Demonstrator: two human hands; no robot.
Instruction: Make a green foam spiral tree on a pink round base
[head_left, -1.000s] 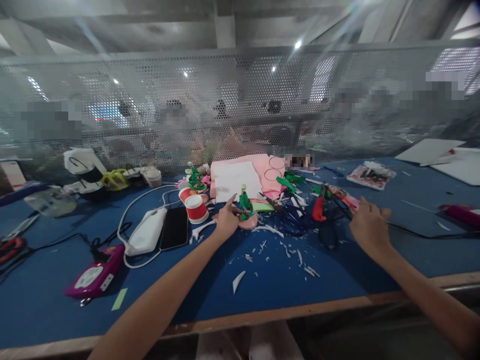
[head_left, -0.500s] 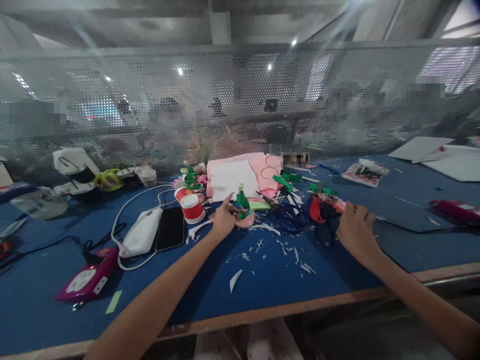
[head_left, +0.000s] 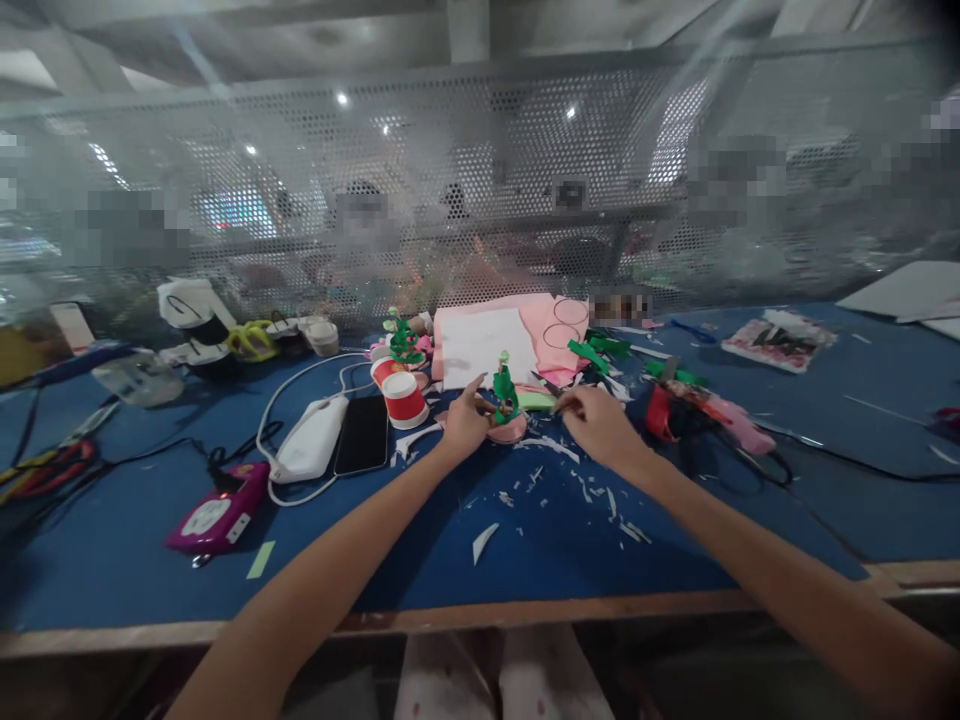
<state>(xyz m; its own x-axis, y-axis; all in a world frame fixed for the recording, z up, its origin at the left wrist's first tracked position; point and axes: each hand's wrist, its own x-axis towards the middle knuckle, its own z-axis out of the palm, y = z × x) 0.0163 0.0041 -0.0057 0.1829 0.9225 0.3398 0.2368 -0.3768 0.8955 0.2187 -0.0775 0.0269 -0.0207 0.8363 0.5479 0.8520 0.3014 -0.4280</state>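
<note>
A small green paper figure (head_left: 504, 392) stands upright on a round pink base (head_left: 511, 430) in the middle of the blue table (head_left: 525, 540). My left hand (head_left: 465, 425) grips the base's left edge, with the index finger pointing up towards the figure. My right hand (head_left: 600, 425) is just right of the figure. Its fingers are pinched together near a light green scrap (head_left: 536, 400), and what they hold is too small to make out. White paper cuttings (head_left: 540, 480) lie scattered in front of both hands.
Left of the hands lie a red-and-white cup (head_left: 405, 398), a black phone (head_left: 362, 435), a white power bank (head_left: 311, 450) with its cable, and a magenta device (head_left: 217, 510). Pink sheets (head_left: 547, 335) lie behind, a red-and-pink glue gun (head_left: 705, 410) to the right. A perforated metal screen (head_left: 480, 200) closes the back.
My right hand left the glue gun at the right and moved left, up beside the green figure. My left hand stayed on the pink base.
</note>
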